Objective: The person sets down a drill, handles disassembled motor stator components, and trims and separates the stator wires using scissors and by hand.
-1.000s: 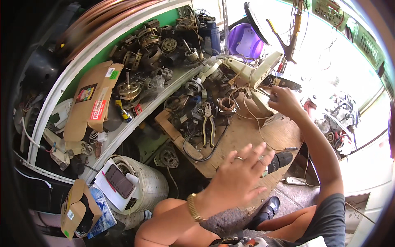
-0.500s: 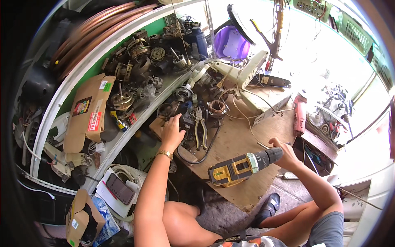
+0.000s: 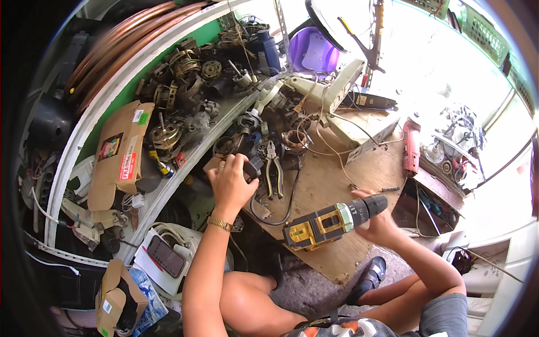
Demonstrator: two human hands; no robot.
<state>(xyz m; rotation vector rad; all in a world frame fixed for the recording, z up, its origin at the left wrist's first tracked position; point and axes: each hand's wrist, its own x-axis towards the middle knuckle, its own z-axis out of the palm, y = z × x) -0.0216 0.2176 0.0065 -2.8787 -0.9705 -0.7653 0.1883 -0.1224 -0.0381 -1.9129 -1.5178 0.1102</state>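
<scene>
Over near edge of desk [image 3: 325, 194], w/ long axis approx. L–R, chuck [image 3: 375, 204] to R: drill [image 3: 323, 227]; nearer R grip [image 3: 379, 226], right at chuck, can't tell if grasping. Up-left of drill, by pliers [image 3: 273, 159]: dark block [image 3: 254, 167], clasped in L grip [image 3: 231, 182].

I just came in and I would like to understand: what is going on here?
Over a cluttered wooden board, the person's left hand seems to hold a black block beside the pliers. Their right hand is at the front end of a yellow and black drill, which partly hides its fingers, so whether it grips the drill is unclear.
</scene>
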